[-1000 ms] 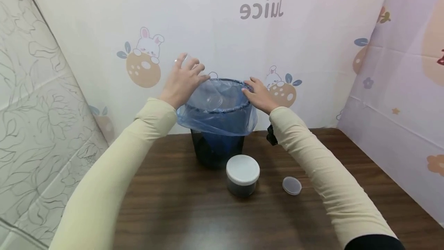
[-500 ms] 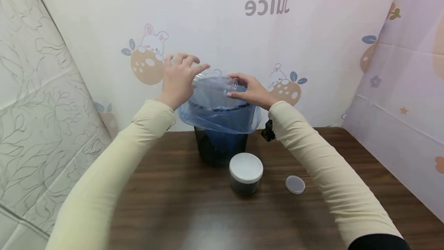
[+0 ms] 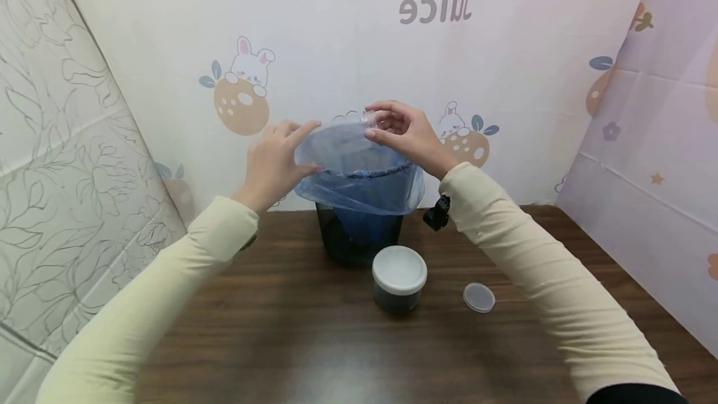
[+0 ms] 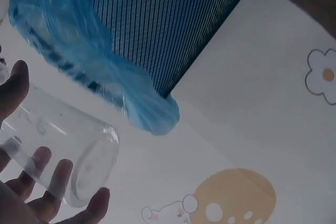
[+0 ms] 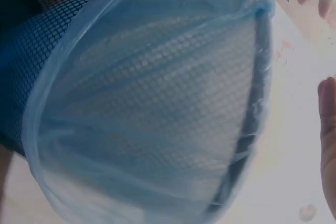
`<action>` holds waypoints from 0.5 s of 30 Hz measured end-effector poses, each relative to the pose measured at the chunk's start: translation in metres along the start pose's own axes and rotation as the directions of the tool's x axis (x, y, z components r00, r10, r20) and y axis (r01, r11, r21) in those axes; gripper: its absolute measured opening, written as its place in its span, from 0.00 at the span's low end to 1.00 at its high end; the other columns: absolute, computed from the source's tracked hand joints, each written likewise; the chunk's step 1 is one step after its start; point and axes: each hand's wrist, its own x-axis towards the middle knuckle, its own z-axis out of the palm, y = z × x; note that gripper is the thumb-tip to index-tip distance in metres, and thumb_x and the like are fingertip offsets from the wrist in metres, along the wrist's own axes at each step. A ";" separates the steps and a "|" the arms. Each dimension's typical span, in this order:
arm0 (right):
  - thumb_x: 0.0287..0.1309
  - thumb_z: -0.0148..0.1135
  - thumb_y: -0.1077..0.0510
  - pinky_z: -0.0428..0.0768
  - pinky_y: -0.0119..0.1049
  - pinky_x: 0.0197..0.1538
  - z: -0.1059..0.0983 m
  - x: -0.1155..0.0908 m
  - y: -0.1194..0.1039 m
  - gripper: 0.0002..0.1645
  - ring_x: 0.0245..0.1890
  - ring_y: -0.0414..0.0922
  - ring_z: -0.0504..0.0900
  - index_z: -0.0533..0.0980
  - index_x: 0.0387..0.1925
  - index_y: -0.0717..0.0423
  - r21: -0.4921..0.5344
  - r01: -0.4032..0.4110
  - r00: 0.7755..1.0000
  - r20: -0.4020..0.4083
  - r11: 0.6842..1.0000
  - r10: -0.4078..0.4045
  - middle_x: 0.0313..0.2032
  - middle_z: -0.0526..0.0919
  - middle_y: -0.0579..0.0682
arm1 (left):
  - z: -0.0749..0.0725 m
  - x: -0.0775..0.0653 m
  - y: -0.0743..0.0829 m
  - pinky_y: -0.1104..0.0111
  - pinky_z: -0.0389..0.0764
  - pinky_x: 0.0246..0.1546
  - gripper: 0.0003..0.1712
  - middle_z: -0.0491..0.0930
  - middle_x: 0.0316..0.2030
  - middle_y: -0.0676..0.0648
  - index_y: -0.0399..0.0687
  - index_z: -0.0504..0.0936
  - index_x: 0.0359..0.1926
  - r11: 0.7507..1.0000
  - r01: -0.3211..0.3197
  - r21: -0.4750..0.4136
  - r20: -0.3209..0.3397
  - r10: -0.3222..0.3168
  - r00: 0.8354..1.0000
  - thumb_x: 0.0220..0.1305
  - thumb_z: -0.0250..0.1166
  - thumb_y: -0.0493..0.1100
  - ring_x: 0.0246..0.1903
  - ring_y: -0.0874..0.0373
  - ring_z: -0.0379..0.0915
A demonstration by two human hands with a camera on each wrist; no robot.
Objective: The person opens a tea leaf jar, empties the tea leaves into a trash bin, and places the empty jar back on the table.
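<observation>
A clear plastic bottle (image 4: 68,135) lies tilted on its side in my left hand (image 3: 275,164), whose thumb and fingers wrap its base end. My right hand (image 3: 406,133) curls at the threaded neck end. In the head view the bottle hangs over the mouth of a black mesh bin (image 3: 359,239), lined with a blue bag (image 3: 359,195) folded over its rim. The bottle's clear wall is hard to tell from the bag behind it. In the right wrist view only parts of the hands show at the right edge, beside the bin's mouth.
A jar with a white lid (image 3: 399,270) stands on the wooden table (image 3: 280,329) before the bin. To its right lies a small translucent round lid (image 3: 479,297). A printed curtain (image 3: 348,36) hangs close behind the bin, with another at each side.
My right hand has left the bin's rim and come to the bottle's neck. The left hand has lowered and turned, bringing its thumb below the bottle. The jar and lid stay on the table.
</observation>
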 end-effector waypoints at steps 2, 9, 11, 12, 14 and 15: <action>0.59 0.63 0.61 0.78 0.39 0.40 0.003 -0.001 -0.006 0.24 0.36 0.50 0.78 0.73 0.58 0.56 -0.057 0.041 0.999 -0.004 0.998 -0.041 0.41 0.78 0.55 | 0.001 -0.009 0.003 0.53 0.74 0.28 0.44 0.77 0.47 0.44 0.56 0.71 0.65 1.000 -0.007 -0.027 0.002 0.007 1.000 0.46 0.77 0.52 0.43 0.47 0.71; 0.60 0.62 0.60 0.73 0.33 0.36 0.014 -0.003 -0.019 0.21 0.30 0.44 0.73 0.77 0.55 0.59 -0.296 0.195 0.980 0.035 0.935 -0.193 0.36 0.78 0.52 | 0.016 -0.038 0.012 0.56 0.77 0.30 0.45 0.76 0.45 0.39 0.42 0.69 0.63 0.982 -0.010 -0.189 0.003 0.011 1.000 0.46 0.76 0.53 0.40 0.47 0.72; 0.59 0.63 0.60 0.72 0.34 0.34 0.019 -0.004 -0.020 0.20 0.29 0.43 0.72 0.78 0.53 0.61 -0.343 0.258 0.966 0.075 0.903 -0.248 0.33 0.77 0.51 | 0.024 -0.047 0.014 0.56 0.78 0.35 0.45 0.75 0.46 0.38 0.40 0.68 0.62 0.966 0.012 -0.257 0.010 -0.009 1.000 0.46 0.77 0.52 0.43 0.47 0.73; 0.59 0.64 0.60 0.71 0.34 0.33 0.022 -0.005 -0.020 0.20 0.28 0.43 0.71 0.78 0.52 0.62 -0.362 0.283 0.959 0.096 0.888 -0.267 0.32 0.77 0.51 | 0.029 -0.052 0.015 0.55 0.78 0.38 0.45 0.75 0.47 0.38 0.39 0.67 0.61 0.956 0.031 -0.291 0.019 -0.026 0.999 0.46 0.77 0.52 0.45 0.47 0.74; 0.58 0.65 0.60 0.70 0.35 0.31 0.028 -0.007 -0.019 0.20 0.26 0.42 0.69 0.78 0.51 0.63 -0.394 0.321 0.947 0.140 0.862 -0.288 0.30 0.76 0.50 | 0.038 -0.063 0.017 0.55 0.78 0.41 0.45 0.73 0.49 0.38 0.39 0.66 0.61 0.932 0.080 -0.352 0.042 -0.070 0.997 0.46 0.77 0.51 0.47 0.47 0.75; 0.58 0.65 0.59 0.70 0.35 0.30 0.032 -0.009 -0.018 0.20 0.25 0.41 0.69 0.78 0.51 0.63 -0.402 0.329 0.944 0.161 0.855 -0.287 0.30 0.75 0.49 | 0.043 -0.068 0.018 0.54 0.78 0.41 0.45 0.73 0.49 0.38 0.39 0.65 0.61 0.921 0.107 -0.374 0.052 -0.094 0.994 0.46 0.77 0.51 0.47 0.47 0.75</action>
